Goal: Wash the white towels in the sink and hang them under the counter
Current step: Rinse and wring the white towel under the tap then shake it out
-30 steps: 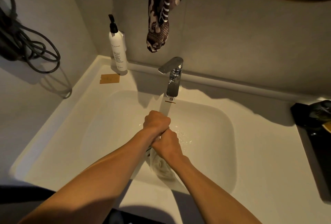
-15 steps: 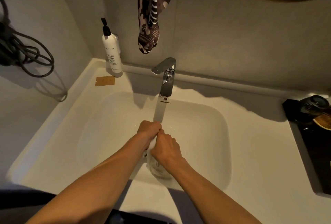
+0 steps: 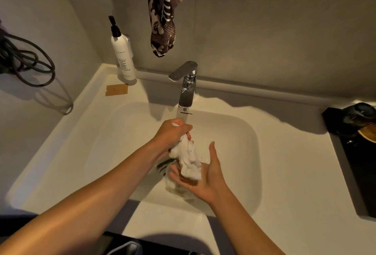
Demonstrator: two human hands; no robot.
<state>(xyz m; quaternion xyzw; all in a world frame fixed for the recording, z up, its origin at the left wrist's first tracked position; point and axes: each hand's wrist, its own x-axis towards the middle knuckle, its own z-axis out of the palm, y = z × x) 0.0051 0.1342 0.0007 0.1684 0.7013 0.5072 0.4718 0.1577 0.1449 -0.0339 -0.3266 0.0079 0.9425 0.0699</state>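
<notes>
A wet white towel (image 3: pixel 189 159) hangs bunched over the white sink basin (image 3: pixel 240 142). My left hand (image 3: pixel 173 132) is clenched around the towel's upper end, right under the stream from the chrome tap (image 3: pixel 188 87). My right hand (image 3: pixel 203 177) is spread flat, palm up, beneath the towel's lower end, and the cloth rests on its fingers. More wet cloth lies in the basin under my right hand, partly hidden.
A white pump bottle (image 3: pixel 123 55) and a brown card (image 3: pixel 117 89) sit at the back left of the counter. A patterned dark cloth (image 3: pixel 162 20) hangs above the tap. Dark cables (image 3: pixel 26 65) hang on the left wall. A black tray (image 3: pixel 358 153) with dark items lies at right.
Both hands were clenched together around the towel. Now my right hand has let go and spread open under it, while the left still grips the top; the towel hangs looser.
</notes>
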